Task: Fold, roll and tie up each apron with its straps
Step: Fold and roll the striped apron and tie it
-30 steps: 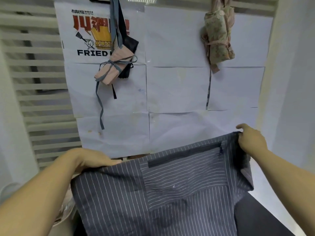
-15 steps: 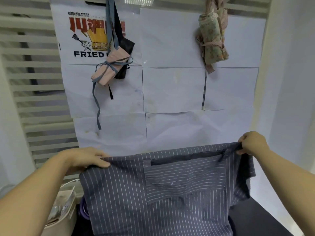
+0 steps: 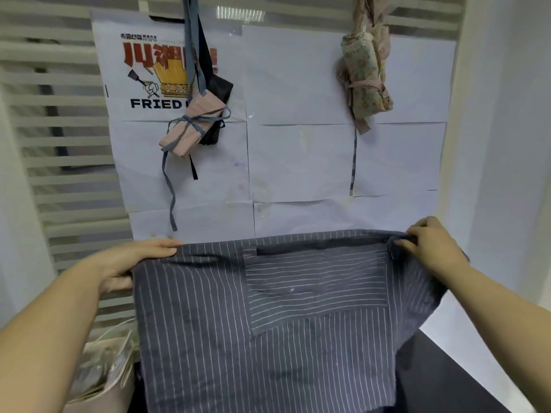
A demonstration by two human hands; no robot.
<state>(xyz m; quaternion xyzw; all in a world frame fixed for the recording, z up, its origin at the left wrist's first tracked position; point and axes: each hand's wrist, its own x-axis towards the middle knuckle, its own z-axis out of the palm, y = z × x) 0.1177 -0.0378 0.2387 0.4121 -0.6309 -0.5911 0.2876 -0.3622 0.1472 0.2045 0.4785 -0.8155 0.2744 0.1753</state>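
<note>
A grey apron with thin white stripes (image 3: pixel 208 323) hangs spread out in front of me, its pocket facing me at upper right. My left hand (image 3: pixel 131 260) grips its top left corner, thumb under the cloth. My right hand (image 3: pixel 429 242) pinches the top right corner, where the fabric bunches and folds back. The top edge runs level between my hands. On the wall, a pink apron roll tied with a grey strap (image 3: pixel 190 129) hangs at upper left. A floral apron roll (image 3: pixel 365 81), also tied, hangs at upper right.
White paper sheets (image 3: pixel 298 162) and a poster cover the slatted wall behind. A black surface (image 3: pixel 441 380) lies at lower right beneath the apron. A pale container with clutter (image 3: pixel 104 371) sits at lower left. A white wall stands on the right.
Both hands have lifted the striped apron and drawn it taut, so the top edge now runs straight and level. The left hand has shifted its hold on the corner.
</note>
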